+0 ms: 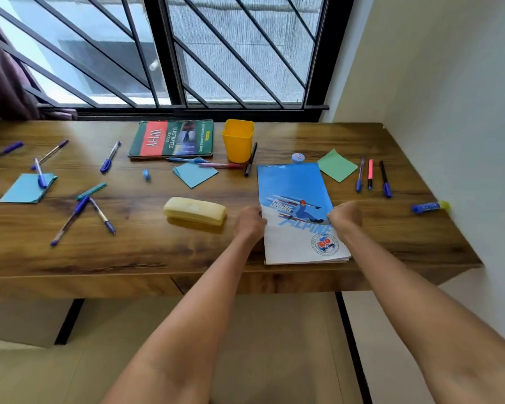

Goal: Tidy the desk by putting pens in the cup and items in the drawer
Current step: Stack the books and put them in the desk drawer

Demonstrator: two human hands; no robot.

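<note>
A blue and white skiing notebook point(296, 205) lies on the wooden desk point(146, 252) near its front edge. My left hand point(250, 223) grips its left edge and my right hand point(344, 218) grips its right edge, fingers curled. A yellow cup point(237, 140) stands at the back centre with a black pen point(250, 159) beside it. Several pens lie scattered on the left point(110, 156), and three more point(370, 177) lie on the right. A yellow case point(195, 211) rests left of my left hand.
A green "WHY" book point(171, 138) lies at the back. Blue sticky pads point(195, 174) point(28, 188), a green pad point(336, 165), a small round tub point(298, 158) and a glue stick point(430, 206) are on the desk. The drawer front point(76, 287) below is closed. A wall stands at right.
</note>
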